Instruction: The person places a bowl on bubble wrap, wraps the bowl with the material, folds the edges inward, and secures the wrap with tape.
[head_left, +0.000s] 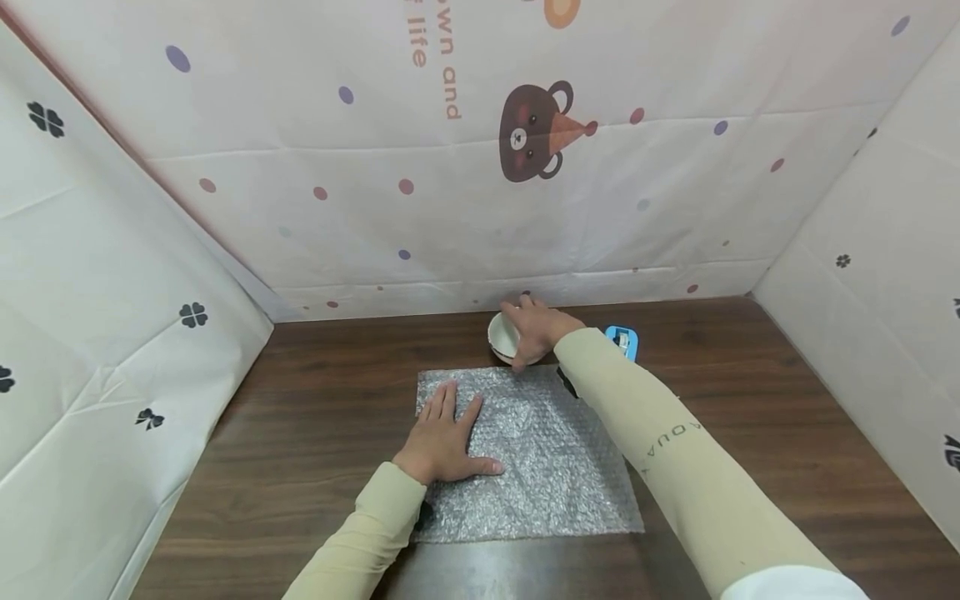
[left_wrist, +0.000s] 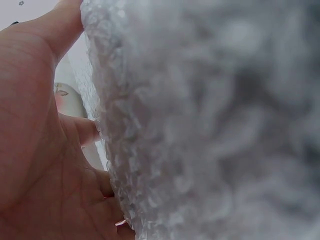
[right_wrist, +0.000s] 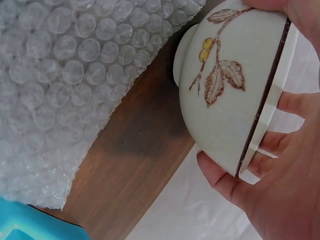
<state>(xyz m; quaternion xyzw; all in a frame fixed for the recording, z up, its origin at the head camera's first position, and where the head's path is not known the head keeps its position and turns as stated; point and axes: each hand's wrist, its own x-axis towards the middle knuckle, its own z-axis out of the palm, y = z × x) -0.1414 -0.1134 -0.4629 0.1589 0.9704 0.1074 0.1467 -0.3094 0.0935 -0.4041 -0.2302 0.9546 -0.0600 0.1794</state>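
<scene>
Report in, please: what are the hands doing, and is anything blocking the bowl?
Left hand spread on bubble wrap. Right hand gripping bowl at its rim. Nothing visible between bowl and bubble wrap; blue item off to the right.

Screened work booth; wider room type indeterminate.
Wood-grain tabletop (head_left: 322, 400) bounded by dotted, bear-print far sheet (head_left: 465, 217), clover-print left sheet (head_left: 90, 292) and right sheet (head_left: 885, 217).

Brown tbl (head_left: 750, 417), wood grain — bubble wrap (head_left: 547, 467) flat on it, blue item (head_left: 632, 346) + bowl (head_left: 501, 335) behind

Head cam dn, wrist cams nr wrap (head_left: 547, 462)
</scene>
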